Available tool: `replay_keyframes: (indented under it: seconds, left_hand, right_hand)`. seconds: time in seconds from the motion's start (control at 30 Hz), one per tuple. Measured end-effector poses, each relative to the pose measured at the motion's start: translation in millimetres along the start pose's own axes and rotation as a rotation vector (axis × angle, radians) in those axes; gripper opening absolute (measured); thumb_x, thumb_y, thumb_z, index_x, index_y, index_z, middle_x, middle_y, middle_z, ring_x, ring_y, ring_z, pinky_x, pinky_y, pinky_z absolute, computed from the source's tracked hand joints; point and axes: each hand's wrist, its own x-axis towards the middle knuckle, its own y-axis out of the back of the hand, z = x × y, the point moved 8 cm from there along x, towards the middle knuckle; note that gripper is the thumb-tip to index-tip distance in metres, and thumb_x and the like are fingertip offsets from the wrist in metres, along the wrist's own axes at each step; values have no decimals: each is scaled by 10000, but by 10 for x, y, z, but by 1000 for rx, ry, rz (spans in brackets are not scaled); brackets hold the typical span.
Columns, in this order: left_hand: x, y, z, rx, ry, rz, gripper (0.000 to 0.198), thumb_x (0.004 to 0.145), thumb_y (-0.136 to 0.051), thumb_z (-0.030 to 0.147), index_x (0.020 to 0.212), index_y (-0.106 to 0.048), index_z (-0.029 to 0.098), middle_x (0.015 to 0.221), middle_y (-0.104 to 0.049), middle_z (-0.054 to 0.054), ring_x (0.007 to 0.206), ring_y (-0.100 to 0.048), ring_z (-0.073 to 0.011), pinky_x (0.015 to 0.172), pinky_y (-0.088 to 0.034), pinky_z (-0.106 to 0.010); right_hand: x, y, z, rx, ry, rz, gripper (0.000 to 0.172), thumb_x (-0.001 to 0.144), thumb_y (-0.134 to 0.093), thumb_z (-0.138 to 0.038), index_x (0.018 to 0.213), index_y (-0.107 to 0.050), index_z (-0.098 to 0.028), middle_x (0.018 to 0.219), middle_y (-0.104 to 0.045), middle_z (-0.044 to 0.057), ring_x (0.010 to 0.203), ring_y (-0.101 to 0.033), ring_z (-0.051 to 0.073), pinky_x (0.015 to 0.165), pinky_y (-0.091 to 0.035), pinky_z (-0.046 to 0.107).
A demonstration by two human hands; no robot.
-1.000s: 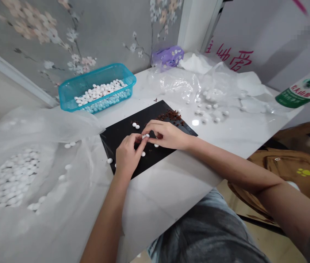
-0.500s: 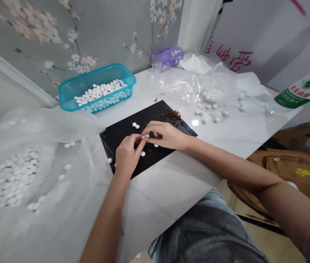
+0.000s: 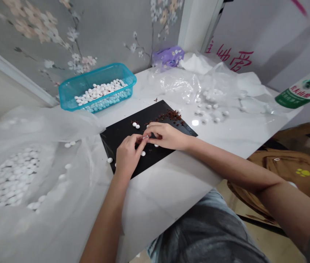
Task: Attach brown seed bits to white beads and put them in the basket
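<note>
Over a black mat [image 3: 119,133] on the white table, my left hand [image 3: 126,153] and my right hand [image 3: 167,135] meet at the fingertips. Pinched between them is a small white ball [image 3: 145,137], mostly covered by the fingers. A loose white ball [image 3: 143,153] lies just below the left thumb, and a pair of white balls [image 3: 136,125] rests above the hands. Small dried brown bits [image 3: 172,116] are heaped at the mat's far right, behind my right hand. Another white ball [image 3: 110,160] sits at the mat's left edge.
A blue plastic basket [image 3: 64,98] with many white balls stands against the wall. Clear plastic sheeting [image 3: 61,223] with more balls spreads at the left. Plastic bags [image 3: 182,84], a purple packet [image 3: 168,56] and a bottle [image 3: 299,91] are at the back right. A brown backpack [image 3: 289,171] is below.
Both hands stay almost in place. The fingertips have closed in a little around the white ball, and less of it shows now.
</note>
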Motion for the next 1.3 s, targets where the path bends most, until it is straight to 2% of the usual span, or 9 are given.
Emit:
replay_keyframes:
  seconds: [0.33, 0.47, 0.57, 0.7, 0.83, 0.93, 1.07, 1.13, 1.3]
  left_hand:
    - [19, 40, 57, 82, -16, 58, 217, 874, -507, 393, 868, -566, 184, 782, -625, -17, 746, -583, -147, 670, -444, -246]
    - [36, 66, 52, 200, 3, 97, 151, 863, -519, 332, 860, -556, 186, 827, -637, -30, 817, -570, -183, 683, -436, -274]
    - [42, 48, 47, 264, -5, 83, 114, 849, -520, 295, 828, -557, 190, 851, -644, -39, 855, -554, -215, 715, -433, -305]
    - [35, 38, 38, 302, -17, 84, 110, 839, -513, 276, 824, -561, 178, 855, -642, -57, 848, -548, -229, 747, -435, -327]
    - [27, 20, 29, 341, -10, 61, 131, 838, -502, 285, 834, -563, 169, 871, -640, -74, 859, -549, -242, 744, -439, -340]
    - [25, 15, 28, 349, -6, 46, 134, 837, -501, 288, 833, -562, 169, 882, -641, -76, 865, -549, -245, 733, -437, -340]
    - [28, 23, 30, 313, 2, 45, 109, 827, -512, 277, 809, -562, 182, 846, -640, -59, 854, -551, -235, 731, -430, -335]
    - [29, 30, 32, 291, 7, 53, 89, 813, -532, 271, 807, -570, 190, 843, -644, -49, 855, -553, -233, 735, -429, -338]
    - [33, 58, 39, 272, 17, 87, 175, 783, -600, 358, 846, -596, 195, 893, -665, -53, 883, -567, -251, 742, -430, -353]
  right_hand:
    - [-4, 103, -18, -23, -54, 20, 219, 759, -566, -151, 979, -569, -147, 902, -560, 43, 596, -450, 83, 570, -412, 222]
    - [24, 239, 25, -97, -41, 122, 187, 817, -503, -199, 966, -595, -134, 952, -616, 87, 816, -526, 166, 768, -435, 313]
    - [88, 219, 82, -220, -64, 123, 276, 909, -422, -315, 992, -626, -148, 1020, -646, 93, 968, -530, 201, 913, -370, 374]
    - [186, -5, 142, -323, -127, -36, 399, 953, -328, -380, 1106, -634, -173, 1192, -602, 96, 1122, -468, 235, 995, -294, 448]
    - [202, -147, 173, -373, -189, -120, 436, 968, -279, -394, 1194, -596, -197, 1248, -582, 90, 1173, -434, 258, 1056, -52, 608]
    - [181, -152, 159, -375, -181, -107, 427, 964, -299, -398, 1207, -587, -195, 1235, -589, 88, 1178, -435, 249, 1066, 4, 608]
    - [150, -70, 149, -352, -169, -28, 355, 947, -370, -359, 1134, -623, -195, 1140, -628, 85, 1115, -483, 237, 1070, -61, 596]
    - [137, 2, 145, -311, -164, 48, 304, 922, -429, -317, 1102, -630, -178, 1055, -655, 88, 1027, -524, 226, 1044, -196, 555]
    - [87, 166, 149, -100, -191, 227, 208, 871, -520, -280, 986, -651, -166, 888, -682, 63, 788, -567, 163, 778, -444, 325]
